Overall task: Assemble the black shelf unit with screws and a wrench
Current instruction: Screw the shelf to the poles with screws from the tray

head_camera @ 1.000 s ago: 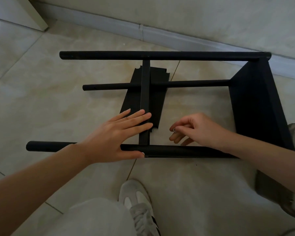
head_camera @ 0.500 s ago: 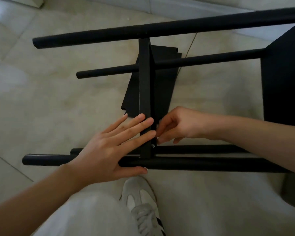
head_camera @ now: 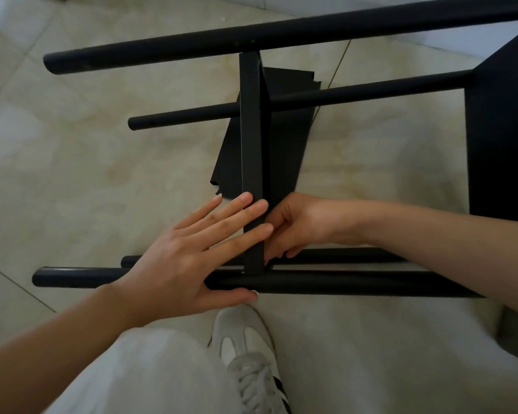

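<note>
The tiled floor (head_camera: pixel 72 150) fills the view, pale and glossy, with a grout line running diagonally under the work. On it lies the black shelf unit (head_camera: pixel 311 31) on its side, its long axis running left to right across the view and tilted slightly up toward the right. Its four round poles all lie along that axis: the far pole at the top, a thinner-looking pole (head_camera: pixel 356 91) below it, and two near poles close together at the bottom, the nearest one (head_camera: pixel 341 283) partly covering the one behind. At the right end a black shelf panel (head_camera: pixel 503 138) stands on edge, joined to the poles. A second shelf panel (head_camera: pixel 251 138) stands edge-on across the middle, running from the far pole toward the nearest pole, its long edge pointing toward the viewer. Beneath it a loose flat black panel (head_camera: pixel 284 138) with notched corners lies on the floor, partly hidden by the upright panel.

A pale trouser leg (head_camera: pixel 138 372) and a white laced shoe (head_camera: pixel 248 363) sit just below the nearest pole.

The left hand (head_camera: pixel 192 258) lies flat with straight fingers (head_camera: pixel 245 231) pressed against the middle panel's near end, its thumb along the nearest pole. The right hand (head_camera: pixel 296 225) has curled fingers at the panel's other side; whether they pinch anything cannot be told.
</note>
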